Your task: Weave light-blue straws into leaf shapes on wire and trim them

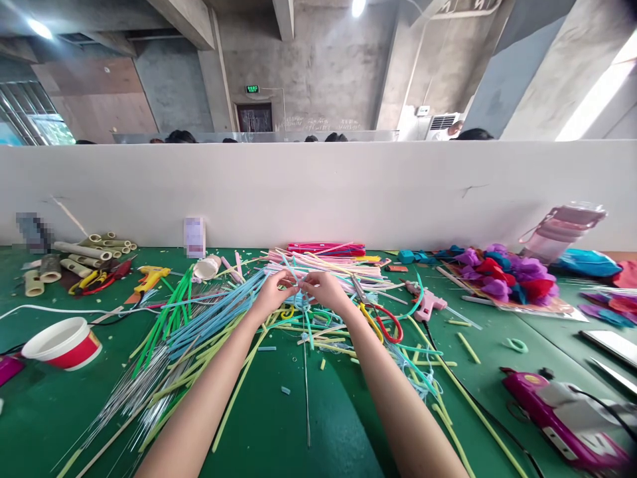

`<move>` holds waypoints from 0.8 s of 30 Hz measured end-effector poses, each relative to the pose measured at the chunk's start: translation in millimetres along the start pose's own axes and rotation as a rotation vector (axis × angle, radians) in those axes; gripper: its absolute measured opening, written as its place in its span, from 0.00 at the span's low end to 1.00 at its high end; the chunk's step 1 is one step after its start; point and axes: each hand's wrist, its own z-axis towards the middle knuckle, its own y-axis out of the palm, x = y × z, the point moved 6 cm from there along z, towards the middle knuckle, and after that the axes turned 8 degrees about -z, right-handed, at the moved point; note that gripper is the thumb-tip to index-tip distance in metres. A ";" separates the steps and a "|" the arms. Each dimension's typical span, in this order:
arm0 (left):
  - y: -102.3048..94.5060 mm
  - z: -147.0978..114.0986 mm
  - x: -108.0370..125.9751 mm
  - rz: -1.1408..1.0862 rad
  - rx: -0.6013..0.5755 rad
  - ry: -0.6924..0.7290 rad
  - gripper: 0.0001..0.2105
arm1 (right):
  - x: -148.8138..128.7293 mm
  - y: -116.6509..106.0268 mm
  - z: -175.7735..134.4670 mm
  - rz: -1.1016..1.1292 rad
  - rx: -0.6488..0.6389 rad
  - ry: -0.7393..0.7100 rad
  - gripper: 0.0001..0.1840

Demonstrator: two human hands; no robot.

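My left hand (273,292) and my right hand (323,291) meet over the middle of the table, fingertips pinched together. Between them is a light-blue pipe cleaner (288,267), one end sticking up above the fingers. Below the hands, blue-green bent pieces and a thin metal wire (307,398) hang or lie in line with it; whether they are joined is unclear. Beside my left wrist spreads a bundle of blue pipe cleaners (219,312). Near my right wrist lie scissors (388,324) with red and yellow handles. Pink pipe cleaners (343,269) are heaped just beyond my fingers.
Left are a paper cup (64,344), a yellow glue gun (150,279), bamboo pieces (82,259) and metal wires (119,385). Right are a pink glue gun (426,300), a power strip (562,425), coloured petals (517,272) and a bottle (565,229). A white partition (318,192) stands behind.
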 end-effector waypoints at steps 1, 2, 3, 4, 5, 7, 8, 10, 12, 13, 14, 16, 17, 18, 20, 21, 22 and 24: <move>1.4 -0.7 1.7 -0.018 -0.005 -0.005 0.20 | 0.9 -0.6 0.3 0.016 0.004 0.009 0.10; 2.2 -1.5 2.4 -0.037 -0.004 -0.016 0.19 | 1.7 -1.1 0.7 0.034 0.007 0.019 0.11; 2.1 -2.1 2.3 -0.055 0.005 -0.029 0.19 | 2.3 -1.6 1.0 0.053 0.009 0.029 0.11; 1.2 -2.7 1.3 -0.071 0.019 -0.044 0.19 | 3.1 -2.0 1.3 0.072 0.010 0.040 0.12; -0.3 -3.0 -0.3 -0.085 0.037 -0.059 0.19 | 4.0 -2.2 1.6 0.092 0.012 0.052 0.12; -4.1 -3.2 -4.3 -0.106 0.069 -0.085 0.20 | 6.4 -2.2 2.0 0.131 0.016 0.077 0.12; -6.1 -3.2 -6.3 -0.114 0.082 -0.095 0.21 | 8.0 -2.3 2.1 0.151 0.021 0.091 0.12; -10.3 -2.8 -9.5 -0.128 0.105 -0.113 0.21 | 12.1 -3.6 2.2 0.190 0.040 0.121 0.11; -14.9 -2.6 -11.3 -0.139 0.129 -0.124 0.22 | 17.3 -7.5 2.1 0.225 0.077 0.147 0.10; -17.5 -2.5 -11.8 -0.144 0.142 -0.129 0.22 | 20.2 -10.7 2.1 0.237 0.101 0.158 0.10; -20.1 -2.4 -12.1 -0.147 0.154 -0.133 0.23 | 23.3 -14.6 2.0 0.244 0.126 0.167 0.09; -25.6 -2.5 -12.5 -0.151 0.176 -0.140 0.23 | 30.1 -23.5 2.0 0.240 0.177 0.180 0.10; -28.3 -2.6 -12.6 -0.152 0.186 -0.144 0.24 | 33.7 -28.2 2.1 0.227 0.201 0.185 0.10; -30.9 -2.7 -12.7 -0.154 0.196 -0.147 0.24 | 37.3 -32.8 2.1 0.210 0.224 0.189 0.11; -35.2 -3.1 -13.0 -0.158 0.211 -0.154 0.25 | 44.4 -40.7 2.0 0.172 0.267 0.196 0.13; -37.0 -3.3 -13.2 -0.161 0.216 -0.159 0.25 | 47.8 -43.9 1.7 0.155 0.288 0.200 0.14; -38.6 -3.5 -13.6 -0.164 0.221 -0.164 0.25 | 51.0 -46.4 1.1 0.145 0.305 0.207 0.15; -41.7 -3.8 -14.8 -0.172 0.229 -0.177 0.26 | 56.8 -49.8 -0.4 0.147 0.331 0.229 0.16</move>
